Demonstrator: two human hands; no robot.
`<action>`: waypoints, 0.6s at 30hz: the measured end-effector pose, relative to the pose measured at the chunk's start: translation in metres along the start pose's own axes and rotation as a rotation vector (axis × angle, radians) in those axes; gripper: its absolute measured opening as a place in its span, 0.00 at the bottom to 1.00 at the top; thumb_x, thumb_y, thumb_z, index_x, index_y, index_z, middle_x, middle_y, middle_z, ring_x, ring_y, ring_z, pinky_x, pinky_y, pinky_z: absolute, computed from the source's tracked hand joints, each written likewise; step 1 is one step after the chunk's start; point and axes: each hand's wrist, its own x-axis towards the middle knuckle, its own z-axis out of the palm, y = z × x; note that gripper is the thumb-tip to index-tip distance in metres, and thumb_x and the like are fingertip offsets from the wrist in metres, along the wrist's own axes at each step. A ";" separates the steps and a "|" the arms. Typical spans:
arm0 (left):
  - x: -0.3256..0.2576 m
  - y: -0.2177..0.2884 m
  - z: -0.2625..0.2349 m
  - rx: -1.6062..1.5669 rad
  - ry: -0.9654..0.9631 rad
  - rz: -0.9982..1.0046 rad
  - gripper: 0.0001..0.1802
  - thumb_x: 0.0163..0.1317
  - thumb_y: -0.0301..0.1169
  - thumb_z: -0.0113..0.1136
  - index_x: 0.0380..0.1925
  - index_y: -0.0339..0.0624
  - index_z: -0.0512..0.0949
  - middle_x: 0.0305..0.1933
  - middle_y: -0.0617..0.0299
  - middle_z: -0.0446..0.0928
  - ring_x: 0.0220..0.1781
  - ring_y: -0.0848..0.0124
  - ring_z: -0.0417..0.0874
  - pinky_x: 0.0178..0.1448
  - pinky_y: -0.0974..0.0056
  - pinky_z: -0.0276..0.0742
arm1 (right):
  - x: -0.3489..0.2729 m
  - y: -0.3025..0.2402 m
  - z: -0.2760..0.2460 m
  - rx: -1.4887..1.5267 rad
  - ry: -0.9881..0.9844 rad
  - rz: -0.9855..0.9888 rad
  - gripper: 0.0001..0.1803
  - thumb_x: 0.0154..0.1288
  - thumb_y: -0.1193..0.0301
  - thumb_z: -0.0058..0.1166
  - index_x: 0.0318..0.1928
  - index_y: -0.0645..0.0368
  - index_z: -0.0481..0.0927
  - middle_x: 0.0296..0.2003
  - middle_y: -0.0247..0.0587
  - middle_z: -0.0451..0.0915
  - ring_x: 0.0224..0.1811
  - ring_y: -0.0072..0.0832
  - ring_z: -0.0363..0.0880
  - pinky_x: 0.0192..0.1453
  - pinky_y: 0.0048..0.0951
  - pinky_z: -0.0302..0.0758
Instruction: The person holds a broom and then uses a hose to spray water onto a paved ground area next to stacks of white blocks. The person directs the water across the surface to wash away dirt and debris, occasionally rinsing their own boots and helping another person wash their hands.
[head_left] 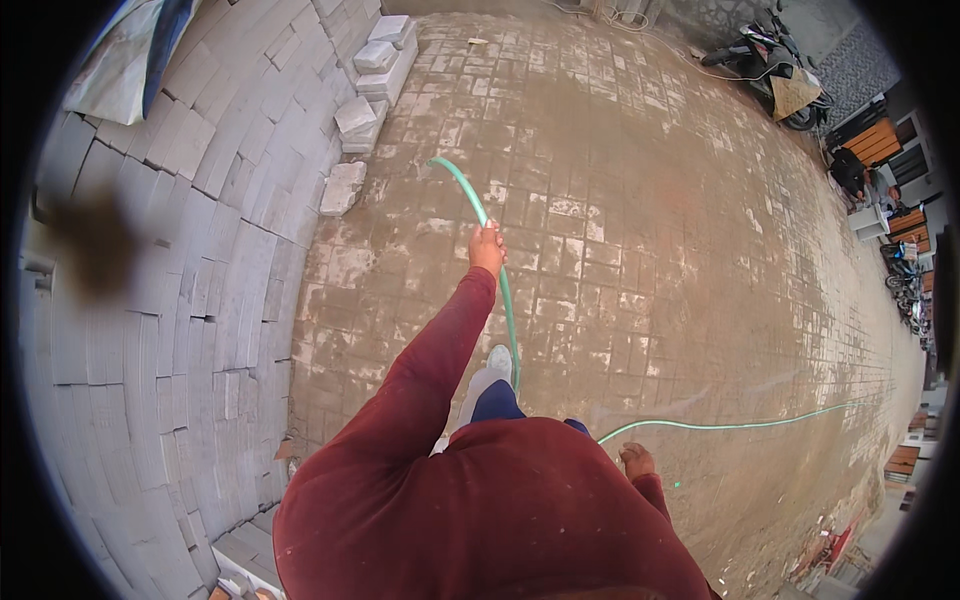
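Observation:
A green hose (462,183) is gripped in my left hand (487,248), its fingers wrapped round it. My left arm reaches forward, and the hose's free end curves to the left above the paved ground. From my hand the hose hangs back down past my shoe (499,358). I cannot make out whether water leaves its end. My right hand (636,460) is low by my right side, fingers curled in, holding nothing that I can see. Another stretch of the hose trails over the ground just beyond it.
A tall stack of grey blocks (190,290) lines the left, with loose blocks (345,188) at its foot. Brick paving (600,240), partly dirt-covered, spreads ahead and right. A parked motorbike (765,65) stands far right; a person (850,172) is beyond, near more motorbikes (903,285).

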 end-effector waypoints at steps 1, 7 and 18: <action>0.015 -0.007 0.014 -0.015 -0.009 -0.010 0.16 0.72 0.47 0.44 0.41 0.46 0.68 0.22 0.69 0.64 0.16 0.77 0.64 0.19 0.68 0.64 | -0.005 0.016 -0.001 -0.134 -0.080 -0.040 0.19 0.67 0.61 0.46 0.45 0.64 0.80 0.37 0.57 0.82 0.42 0.43 0.82 0.49 0.38 0.75; 0.059 -0.019 0.037 0.321 -0.028 -0.019 0.17 0.71 0.45 0.45 0.38 0.42 0.71 0.21 0.67 0.67 0.19 0.75 0.70 0.22 0.64 0.67 | 0.024 -0.058 -0.059 0.367 -0.165 0.622 0.20 0.69 0.61 0.45 0.44 0.67 0.79 0.34 0.54 0.83 0.31 0.41 0.82 0.36 0.37 0.79; -0.020 -0.060 0.107 1.238 -0.435 0.149 0.17 0.71 0.42 0.45 0.44 0.39 0.72 0.29 0.45 0.75 0.33 0.46 0.76 0.38 0.50 0.71 | 0.394 -0.240 -0.197 0.741 -0.319 0.098 0.26 0.64 0.55 0.55 0.57 0.56 0.73 0.47 0.41 0.80 0.44 0.31 0.79 0.44 0.34 0.75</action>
